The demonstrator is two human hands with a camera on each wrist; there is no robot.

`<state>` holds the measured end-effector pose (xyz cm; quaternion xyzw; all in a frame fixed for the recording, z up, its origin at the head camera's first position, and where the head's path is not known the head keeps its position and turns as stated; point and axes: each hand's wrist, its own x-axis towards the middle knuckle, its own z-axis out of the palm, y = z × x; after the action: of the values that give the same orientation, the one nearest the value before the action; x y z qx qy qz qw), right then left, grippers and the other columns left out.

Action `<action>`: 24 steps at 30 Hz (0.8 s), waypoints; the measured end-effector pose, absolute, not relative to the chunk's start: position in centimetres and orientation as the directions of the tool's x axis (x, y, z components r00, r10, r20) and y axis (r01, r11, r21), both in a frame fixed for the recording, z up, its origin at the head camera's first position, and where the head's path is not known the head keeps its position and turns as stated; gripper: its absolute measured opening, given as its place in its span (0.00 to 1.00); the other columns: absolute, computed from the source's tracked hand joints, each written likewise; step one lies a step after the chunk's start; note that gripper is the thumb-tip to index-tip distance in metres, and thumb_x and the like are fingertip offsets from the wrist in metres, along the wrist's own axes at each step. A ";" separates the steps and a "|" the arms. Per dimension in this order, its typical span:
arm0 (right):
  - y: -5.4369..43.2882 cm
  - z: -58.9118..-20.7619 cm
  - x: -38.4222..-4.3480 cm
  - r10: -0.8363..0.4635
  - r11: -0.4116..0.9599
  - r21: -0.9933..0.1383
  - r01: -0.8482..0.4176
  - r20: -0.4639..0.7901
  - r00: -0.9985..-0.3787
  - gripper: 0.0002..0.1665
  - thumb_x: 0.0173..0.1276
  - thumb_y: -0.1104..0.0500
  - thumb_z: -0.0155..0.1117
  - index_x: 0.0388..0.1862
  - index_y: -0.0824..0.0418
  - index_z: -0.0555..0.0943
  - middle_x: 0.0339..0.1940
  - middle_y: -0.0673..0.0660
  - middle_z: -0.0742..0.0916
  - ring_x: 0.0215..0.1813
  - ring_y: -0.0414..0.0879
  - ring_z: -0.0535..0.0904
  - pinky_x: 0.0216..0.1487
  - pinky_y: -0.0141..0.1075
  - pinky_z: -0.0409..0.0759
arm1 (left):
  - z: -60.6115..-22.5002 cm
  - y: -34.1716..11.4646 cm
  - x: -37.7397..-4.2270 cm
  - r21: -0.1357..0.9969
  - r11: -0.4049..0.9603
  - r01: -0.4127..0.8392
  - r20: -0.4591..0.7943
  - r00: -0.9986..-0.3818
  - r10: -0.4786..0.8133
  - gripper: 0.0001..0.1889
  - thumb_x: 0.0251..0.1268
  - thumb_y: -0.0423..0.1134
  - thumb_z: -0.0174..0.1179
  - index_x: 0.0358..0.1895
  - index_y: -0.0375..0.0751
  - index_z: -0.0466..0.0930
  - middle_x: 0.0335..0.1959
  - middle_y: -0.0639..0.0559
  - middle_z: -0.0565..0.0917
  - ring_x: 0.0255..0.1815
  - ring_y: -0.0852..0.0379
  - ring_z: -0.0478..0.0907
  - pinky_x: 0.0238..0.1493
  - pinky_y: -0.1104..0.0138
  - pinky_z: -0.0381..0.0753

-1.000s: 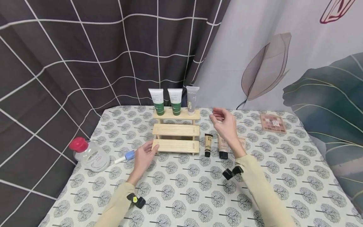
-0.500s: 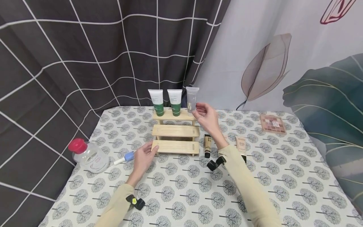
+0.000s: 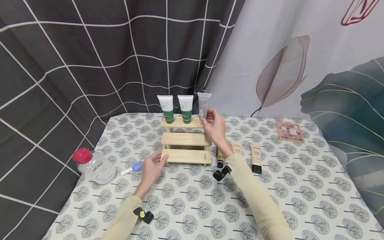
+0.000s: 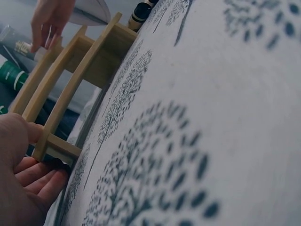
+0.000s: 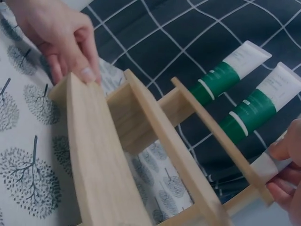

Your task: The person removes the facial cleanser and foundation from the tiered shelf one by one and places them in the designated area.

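While the left hand (image 3: 152, 166) grips the wooden rack (image 3: 184, 139) by its bottom step (image 3: 184, 156), head view has the right hand (image 3: 215, 127) pinching a grey tube (image 3: 204, 104) on the top tier (image 3: 178, 123). Left wrist: thumb (image 4: 34, 133) on that step. Right wrist: green-and-white tubes (image 5: 228, 75) alongside.
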<state>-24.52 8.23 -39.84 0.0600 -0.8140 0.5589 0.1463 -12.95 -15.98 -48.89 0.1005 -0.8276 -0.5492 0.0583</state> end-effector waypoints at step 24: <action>12.6 -39.6 -25.0 0.095 0.352 -0.916 -0.192 0.239 -0.966 0.25 0.74 0.62 0.62 0.65 0.73 0.71 0.59 0.72 0.83 0.59 0.62 0.82 0.65 0.47 0.84 | -49.0 -16.0 -13.1 0.922 0.372 -0.103 -0.014 -0.972 -0.233 0.27 0.68 0.45 0.67 0.64 0.33 0.77 0.59 0.32 0.83 0.58 0.40 0.84 0.60 0.59 0.86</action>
<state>-25.02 12.60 -39.63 0.0297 -0.8126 0.5682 0.1261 -13.07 -16.02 -49.02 0.1016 -0.8262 -0.5510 0.0590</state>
